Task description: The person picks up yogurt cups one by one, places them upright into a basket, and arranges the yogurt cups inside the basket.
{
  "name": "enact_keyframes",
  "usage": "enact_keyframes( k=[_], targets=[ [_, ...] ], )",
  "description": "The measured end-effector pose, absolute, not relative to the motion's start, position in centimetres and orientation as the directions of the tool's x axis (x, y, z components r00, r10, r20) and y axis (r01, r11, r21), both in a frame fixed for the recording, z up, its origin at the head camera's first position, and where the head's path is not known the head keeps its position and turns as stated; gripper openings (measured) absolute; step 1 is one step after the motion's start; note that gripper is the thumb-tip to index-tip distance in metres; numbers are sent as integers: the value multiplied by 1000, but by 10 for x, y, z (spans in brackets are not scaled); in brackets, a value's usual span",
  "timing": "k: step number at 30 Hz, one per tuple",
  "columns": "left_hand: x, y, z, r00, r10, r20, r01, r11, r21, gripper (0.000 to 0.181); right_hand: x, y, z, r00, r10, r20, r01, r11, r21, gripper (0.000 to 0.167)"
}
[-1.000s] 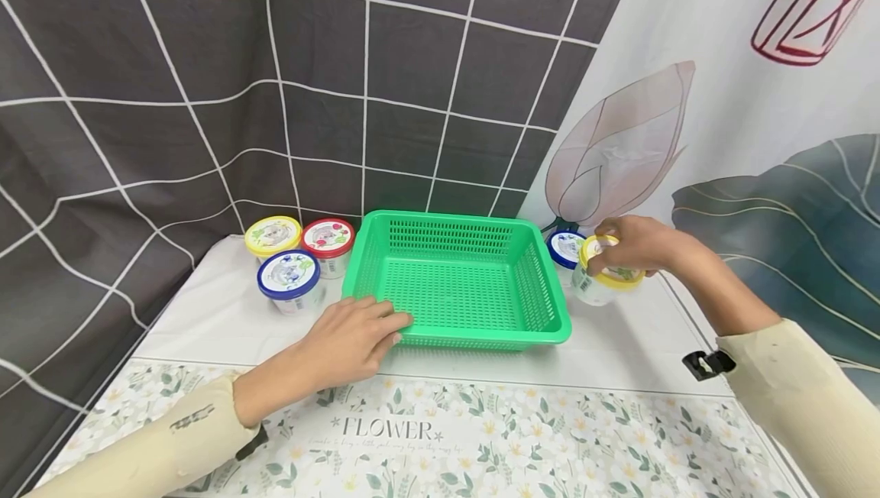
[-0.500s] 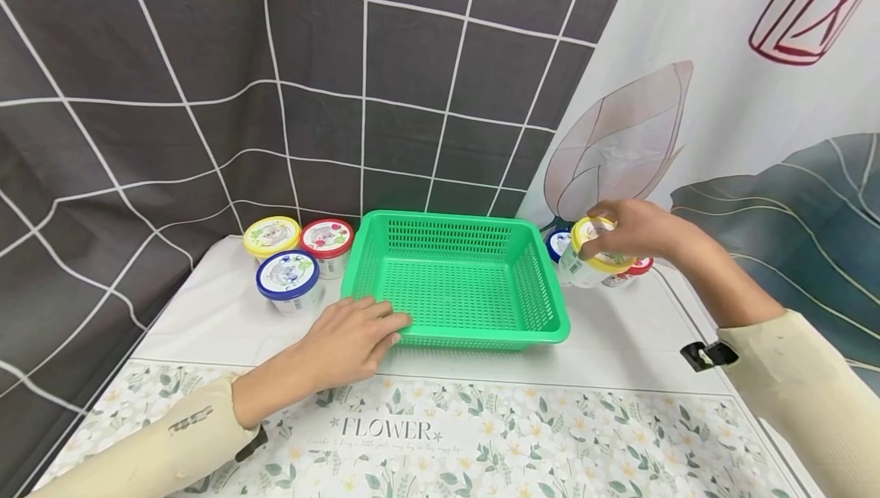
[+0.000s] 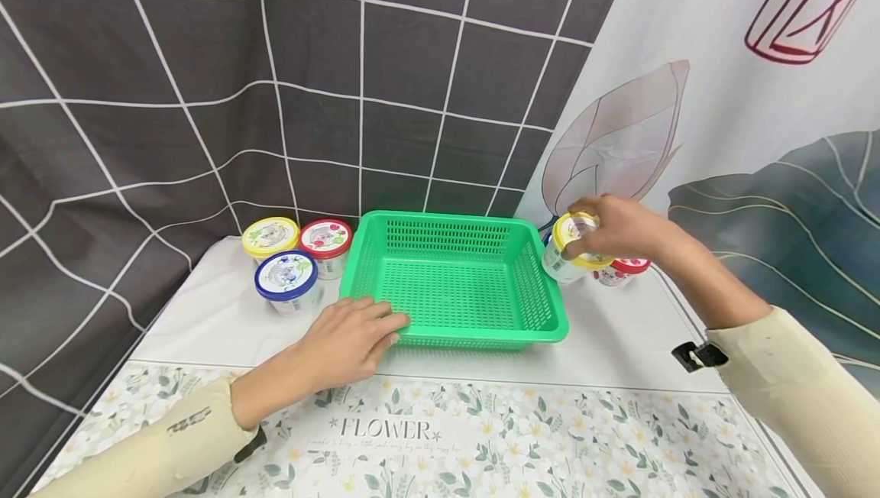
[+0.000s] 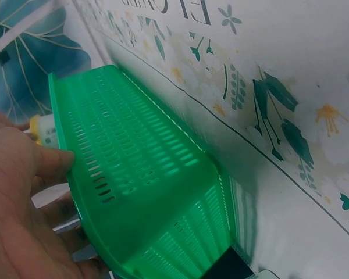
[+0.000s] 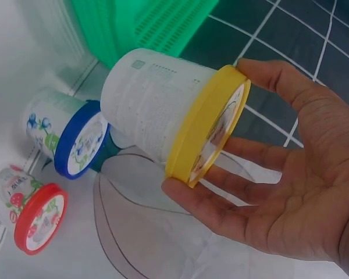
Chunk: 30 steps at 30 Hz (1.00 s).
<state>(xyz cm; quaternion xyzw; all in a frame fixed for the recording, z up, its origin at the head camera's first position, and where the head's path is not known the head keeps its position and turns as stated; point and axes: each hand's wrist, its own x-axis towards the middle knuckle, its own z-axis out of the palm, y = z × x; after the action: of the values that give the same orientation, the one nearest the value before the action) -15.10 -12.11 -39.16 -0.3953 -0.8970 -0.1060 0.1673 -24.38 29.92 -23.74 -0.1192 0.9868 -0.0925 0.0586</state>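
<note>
The left sleeve [image 3: 147, 448] and right sleeve [image 3: 791, 391] were cream, the left marked with a grey smudge [image 3: 191, 419]; a black strap [image 3: 716, 355] showed beside each.

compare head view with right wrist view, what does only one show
Only the head view: the left hand gripping the green basket, FLOWER lettering, three tubs left of the basket. Only the right wrist view: the palm of the right hand, blueberry print on the right-side blue-lidded tub. Both: that hand pinching a yellow-lidded tub, a red-lidded tub, the basket.
</note>
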Motion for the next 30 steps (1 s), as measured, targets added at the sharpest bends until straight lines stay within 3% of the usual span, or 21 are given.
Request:
enact_keyframes(
  k=[30],
  targets=[
    [-151,-122,-393,-637,669,383,740,671,58,22,-235,261,-243,-944,-326,-41,-314,931,-185,81]
  ],
)
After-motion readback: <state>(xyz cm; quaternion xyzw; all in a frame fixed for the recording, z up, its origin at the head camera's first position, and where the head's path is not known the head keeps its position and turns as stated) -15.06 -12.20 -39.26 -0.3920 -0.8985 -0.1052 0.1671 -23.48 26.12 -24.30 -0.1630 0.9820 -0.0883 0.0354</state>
